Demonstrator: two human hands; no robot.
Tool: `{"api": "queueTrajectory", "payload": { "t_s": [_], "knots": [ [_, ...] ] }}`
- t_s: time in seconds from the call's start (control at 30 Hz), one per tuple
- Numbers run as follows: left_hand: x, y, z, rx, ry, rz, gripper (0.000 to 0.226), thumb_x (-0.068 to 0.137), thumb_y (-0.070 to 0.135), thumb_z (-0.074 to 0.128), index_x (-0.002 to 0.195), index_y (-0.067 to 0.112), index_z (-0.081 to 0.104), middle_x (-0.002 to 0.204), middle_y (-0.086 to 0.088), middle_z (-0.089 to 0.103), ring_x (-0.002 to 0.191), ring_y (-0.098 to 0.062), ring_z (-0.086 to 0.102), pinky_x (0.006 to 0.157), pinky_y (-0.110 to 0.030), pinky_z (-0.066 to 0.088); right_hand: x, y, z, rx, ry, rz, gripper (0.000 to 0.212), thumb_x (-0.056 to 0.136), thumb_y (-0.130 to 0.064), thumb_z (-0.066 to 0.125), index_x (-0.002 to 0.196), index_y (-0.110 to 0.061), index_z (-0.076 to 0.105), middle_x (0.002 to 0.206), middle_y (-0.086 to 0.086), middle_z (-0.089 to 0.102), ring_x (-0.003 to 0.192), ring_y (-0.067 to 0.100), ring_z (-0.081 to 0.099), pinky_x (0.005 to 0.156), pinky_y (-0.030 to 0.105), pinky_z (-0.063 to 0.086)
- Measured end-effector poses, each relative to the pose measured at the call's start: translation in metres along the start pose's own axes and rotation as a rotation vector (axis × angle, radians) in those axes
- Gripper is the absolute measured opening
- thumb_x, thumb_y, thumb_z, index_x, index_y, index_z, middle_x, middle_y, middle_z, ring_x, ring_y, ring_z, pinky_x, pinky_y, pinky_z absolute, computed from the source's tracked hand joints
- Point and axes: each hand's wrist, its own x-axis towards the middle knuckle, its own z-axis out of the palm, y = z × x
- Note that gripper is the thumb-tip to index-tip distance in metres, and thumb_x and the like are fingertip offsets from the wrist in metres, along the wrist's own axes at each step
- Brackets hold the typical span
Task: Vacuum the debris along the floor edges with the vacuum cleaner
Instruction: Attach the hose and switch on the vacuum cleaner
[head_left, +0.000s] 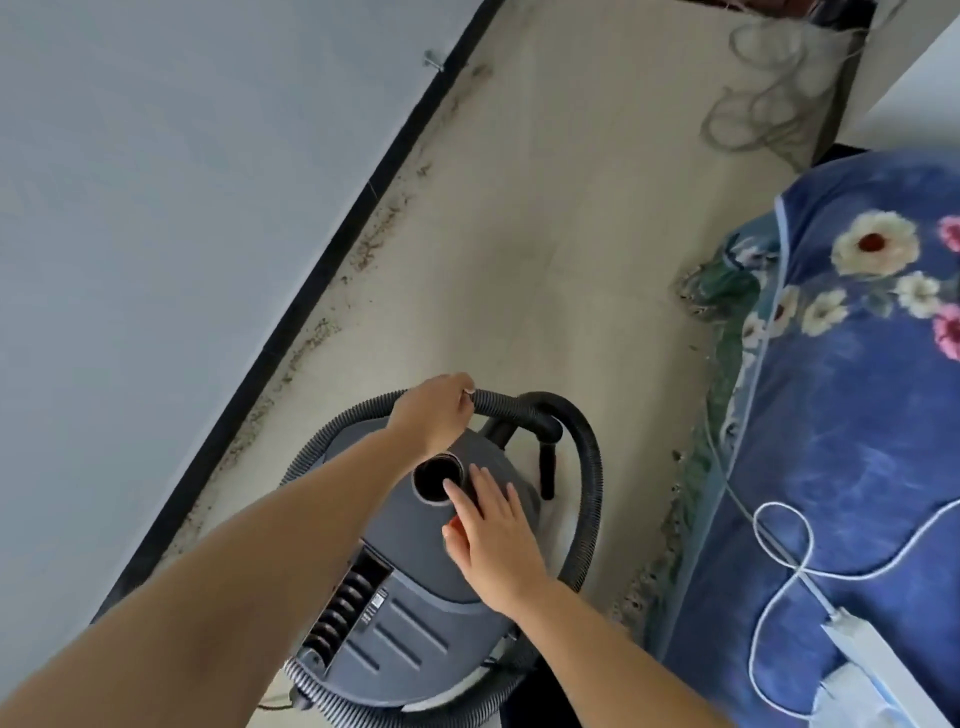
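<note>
A grey canister vacuum cleaner (415, 618) sits on the pale floor below me. Its ribbed black hose (587, 499) loops around the body, and a round inlet hole (438, 477) gapes on top. My left hand (434, 413) grips the hose at the far side of the canister. My right hand (491, 525) lies flat with straight fingers on the vacuum's top, beside the hole and over a red button. Brown debris (374, 239) runs in a line along the black skirting board (322, 270) at the left wall.
A bed with a blue flowered cover (857, 395) fills the right side, with crumbs along its foot. A white cable (779, 551) and charger lie on it. Tangled cord (763, 104) lies on the floor at the far end. Bare floor stretches between wall and bed.
</note>
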Motion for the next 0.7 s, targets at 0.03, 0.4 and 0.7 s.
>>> {"api": "queueTrajectory", "payload": {
  "t_s": [0.03, 0.4, 0.7],
  "knots": [
    [0.013, -0.001, 0.007, 0.015, -0.035, 0.013, 0.033, 0.100, 0.020, 0.038, 0.128, 0.015, 0.054, 0.121, -0.007, 0.062, 0.107, -0.028, 0.058, 0.085, -0.036, 0.046, 0.001, 0.004, 0.005, 0.016, 0.044, -0.020, 0.048, 0.096, -0.027, 0.051, 0.143, -0.016, 0.047, 0.151, 0.022, 0.036, 0.143, 0.034, 0.030, 0.116, 0.053, 0.021],
    [0.108, -0.020, 0.081, 0.376, -0.444, 0.009, 0.059, 0.093, 0.023, 0.053, 0.146, 0.021, 0.030, 0.141, -0.009, 0.042, 0.128, -0.031, 0.043, 0.103, -0.046, 0.039, 0.003, 0.013, 0.024, 0.127, 0.257, -0.055, 0.039, 0.085, -0.023, 0.051, 0.122, -0.019, 0.064, 0.137, 0.023, 0.052, 0.133, 0.035, 0.045, 0.113, 0.053, 0.028],
    [0.112, -0.038, 0.067, 0.561, -0.363, 0.057, 0.042, 0.082, 0.026, 0.065, 0.120, 0.016, 0.053, 0.118, -0.010, 0.053, 0.114, -0.030, 0.049, 0.081, -0.039, 0.046, 0.004, 0.013, 0.023, 0.128, 0.272, -0.055, 0.038, 0.085, -0.021, 0.049, 0.119, -0.015, 0.067, 0.136, 0.025, 0.052, 0.131, 0.038, 0.046, 0.113, 0.054, 0.027]
  ]
}}
